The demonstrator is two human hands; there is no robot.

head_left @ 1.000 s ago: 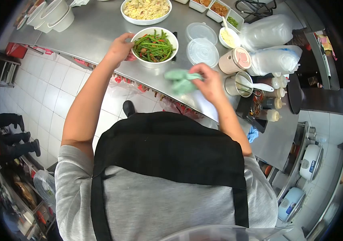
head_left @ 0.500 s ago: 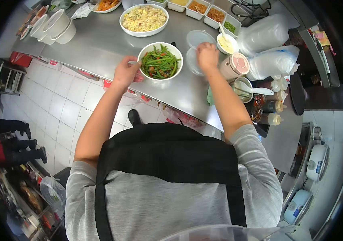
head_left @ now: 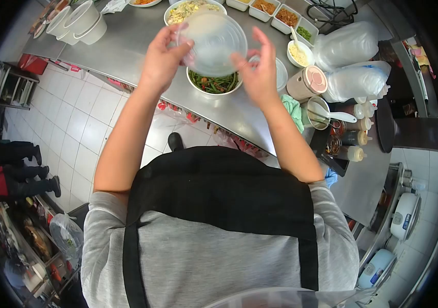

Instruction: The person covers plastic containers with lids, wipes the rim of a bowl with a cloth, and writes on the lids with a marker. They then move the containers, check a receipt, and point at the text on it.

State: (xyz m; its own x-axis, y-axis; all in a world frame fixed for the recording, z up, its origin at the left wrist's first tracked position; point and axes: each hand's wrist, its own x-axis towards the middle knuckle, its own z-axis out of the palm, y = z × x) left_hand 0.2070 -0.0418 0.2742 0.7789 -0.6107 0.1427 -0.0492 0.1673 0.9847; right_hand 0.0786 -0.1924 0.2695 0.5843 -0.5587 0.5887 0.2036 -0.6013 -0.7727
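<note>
Lid (head_left: 213,43), one: light, bendy (I judge), best rim-held; my left hand (head_left: 158,62) pinches its edge, right hand (head_left: 261,78) grip unclear

Two hands, left (head_left: 160,56) and right (head_left: 260,69), hold a clear round lid (head_left: 215,43) above a bowl of green beans (head_left: 213,83).
</note>
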